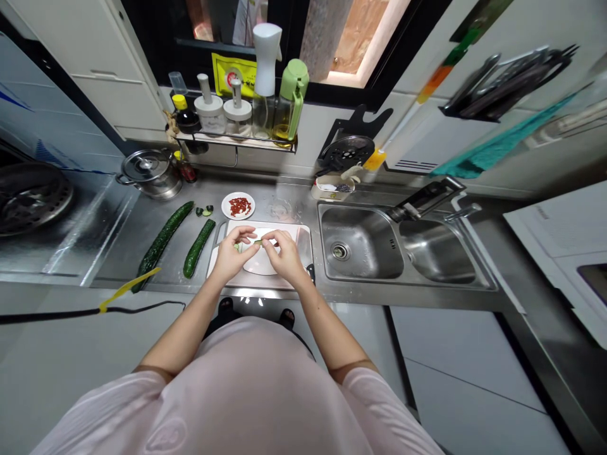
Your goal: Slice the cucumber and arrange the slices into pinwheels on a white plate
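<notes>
A small green cucumber piece (258,242) is held between the fingertips of both hands. My left hand (231,254) has its thumb against the piece and its fingers curled above. From the other side, my right hand (286,258) pinches it with thumb and fingers. Below them a white plate (260,266) rests on a pale cutting board (303,243); the hands hide much of both. A black knife handle (311,273) shows at the board's right edge. To the left lie a long cucumber (165,241) and a shorter cucumber with a cut end (198,248).
Cucumber end pieces (207,211) lie near a small plate of chopped red bits (238,206). A lidded steel pot (150,174) stands back left. On the right is a double sink (363,243) with a faucet. A shelf (237,140) above carries jars and bottles.
</notes>
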The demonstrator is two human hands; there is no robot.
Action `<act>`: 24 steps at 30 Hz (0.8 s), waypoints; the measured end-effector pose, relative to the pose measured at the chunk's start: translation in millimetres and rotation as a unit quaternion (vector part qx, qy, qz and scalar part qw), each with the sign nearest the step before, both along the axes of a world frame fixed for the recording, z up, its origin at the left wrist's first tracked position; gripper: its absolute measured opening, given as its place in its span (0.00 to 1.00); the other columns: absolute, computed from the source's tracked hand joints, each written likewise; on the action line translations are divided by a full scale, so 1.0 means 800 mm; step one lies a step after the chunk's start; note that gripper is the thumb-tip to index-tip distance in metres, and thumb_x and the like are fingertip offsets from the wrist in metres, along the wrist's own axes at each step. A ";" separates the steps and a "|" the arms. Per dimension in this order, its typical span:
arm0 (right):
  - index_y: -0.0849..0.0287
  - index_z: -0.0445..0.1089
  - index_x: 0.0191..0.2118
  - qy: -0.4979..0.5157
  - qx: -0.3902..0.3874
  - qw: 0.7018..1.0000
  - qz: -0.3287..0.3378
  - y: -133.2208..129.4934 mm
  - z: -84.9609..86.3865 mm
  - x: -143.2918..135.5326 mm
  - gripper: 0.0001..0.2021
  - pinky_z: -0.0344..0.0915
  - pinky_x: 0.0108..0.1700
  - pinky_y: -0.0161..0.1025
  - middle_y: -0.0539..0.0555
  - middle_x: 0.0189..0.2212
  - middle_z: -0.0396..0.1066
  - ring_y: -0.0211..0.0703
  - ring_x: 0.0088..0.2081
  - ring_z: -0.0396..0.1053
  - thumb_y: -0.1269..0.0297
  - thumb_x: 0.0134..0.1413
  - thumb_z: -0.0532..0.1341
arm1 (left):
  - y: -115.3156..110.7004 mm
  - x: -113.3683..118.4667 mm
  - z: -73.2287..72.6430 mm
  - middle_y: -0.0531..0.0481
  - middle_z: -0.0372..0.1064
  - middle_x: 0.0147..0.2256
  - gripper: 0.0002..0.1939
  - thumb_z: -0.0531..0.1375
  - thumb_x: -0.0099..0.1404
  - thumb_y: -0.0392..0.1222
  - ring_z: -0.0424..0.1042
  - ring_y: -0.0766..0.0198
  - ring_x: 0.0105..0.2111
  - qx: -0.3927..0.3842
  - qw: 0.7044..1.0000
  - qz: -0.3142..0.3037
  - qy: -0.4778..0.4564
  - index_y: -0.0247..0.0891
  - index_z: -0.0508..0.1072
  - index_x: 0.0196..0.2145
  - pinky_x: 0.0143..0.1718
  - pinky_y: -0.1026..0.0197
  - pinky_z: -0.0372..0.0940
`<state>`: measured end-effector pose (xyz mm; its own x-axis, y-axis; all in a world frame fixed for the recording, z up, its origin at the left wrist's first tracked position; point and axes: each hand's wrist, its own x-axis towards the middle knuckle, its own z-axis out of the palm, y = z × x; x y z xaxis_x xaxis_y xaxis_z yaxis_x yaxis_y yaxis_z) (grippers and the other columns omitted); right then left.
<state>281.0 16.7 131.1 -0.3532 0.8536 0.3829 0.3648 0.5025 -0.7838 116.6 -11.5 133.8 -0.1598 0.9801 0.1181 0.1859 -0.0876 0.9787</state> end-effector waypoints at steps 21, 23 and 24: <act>0.57 0.67 0.40 -0.025 0.088 0.995 0.028 -0.002 -0.010 0.007 0.07 0.61 0.48 0.44 0.55 0.36 0.69 0.45 0.43 0.64 0.65 0.65 0.52 | 0.004 0.003 -0.010 0.53 0.67 0.26 0.13 0.67 0.51 0.46 0.62 0.76 0.22 -0.230 0.920 -0.084 -0.306 0.34 0.72 0.28 0.21 0.72 0.53; 0.56 0.67 0.40 -0.028 0.087 0.995 0.029 -0.001 -0.009 0.008 0.07 0.61 0.47 0.44 0.55 0.36 0.69 0.45 0.43 0.64 0.64 0.65 0.53 | 0.005 0.002 -0.010 0.53 0.67 0.25 0.13 0.68 0.50 0.46 0.61 0.75 0.22 -0.220 0.929 -0.084 -0.285 0.34 0.72 0.27 0.21 0.71 0.53; 0.56 0.67 0.39 -0.030 0.087 0.995 0.031 -0.001 -0.009 0.008 0.07 0.61 0.47 0.44 0.55 0.36 0.69 0.45 0.43 0.64 0.64 0.64 0.53 | 0.005 0.001 -0.011 0.53 0.67 0.25 0.12 0.68 0.50 0.45 0.60 0.75 0.22 -0.213 0.934 -0.084 -0.273 0.34 0.72 0.27 0.21 0.70 0.52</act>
<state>287.4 15.8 124.1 -0.4297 0.7517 0.5004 0.3717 0.6523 -0.6606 117.1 -7.8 125.2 0.0777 0.9360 -0.3434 -0.3320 0.3490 0.8763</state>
